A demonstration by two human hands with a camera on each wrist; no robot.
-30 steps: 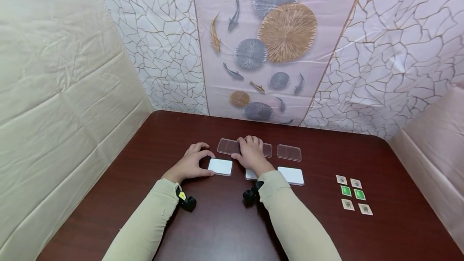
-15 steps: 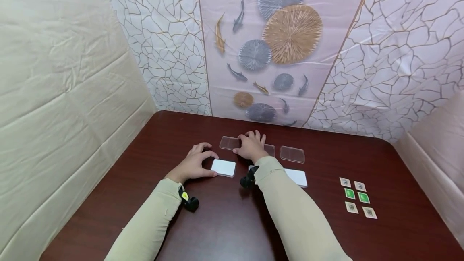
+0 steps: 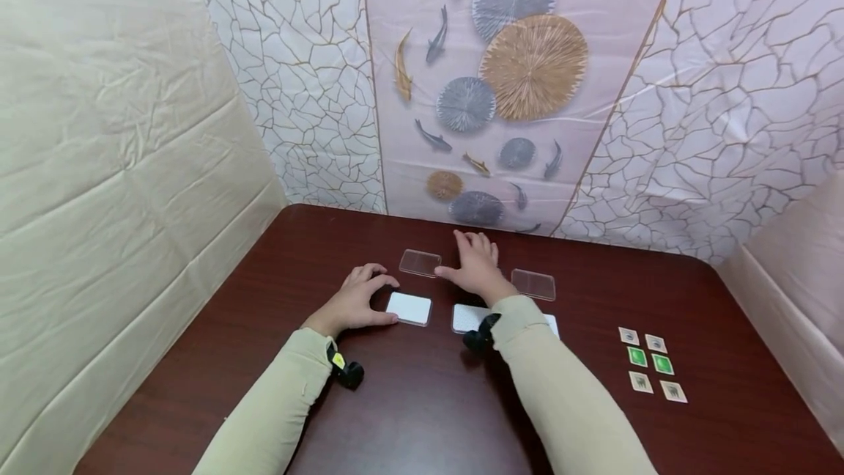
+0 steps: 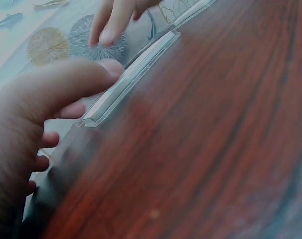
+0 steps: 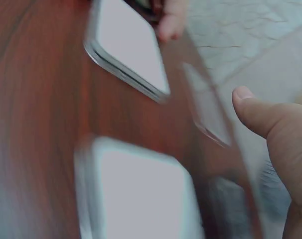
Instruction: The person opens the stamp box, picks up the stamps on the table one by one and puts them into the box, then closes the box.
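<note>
My left hand (image 3: 356, 300) holds the left-hand clear plastic case filled with white (image 3: 410, 308), index finger at its far edge and thumb at its near edge. In the left wrist view the thumb (image 4: 86, 82) lies against that case's side. My right hand (image 3: 476, 270) hovers with spread fingers over the back row, hiding the middle clear lid in the head view. Its thumb (image 5: 263, 114) stands apart from everything in the right wrist view, where the middle lid (image 5: 230, 204) shows blurred. The left clear lid (image 3: 420, 262) lies flat beyond the left case.
A middle white-filled case (image 3: 467, 317) and a partly hidden right one (image 3: 552, 322) lie in the front row. Another clear lid (image 3: 534, 284) lies at the back right. Several small square picture tiles (image 3: 637, 356) form two columns on the brown table (image 3: 395, 416).
My right hand has shifted rightward and raised its fingers off the back row, uncovering the left lid and more of the middle case. The left hand stays at its case; the head view shifted slightly.
</note>
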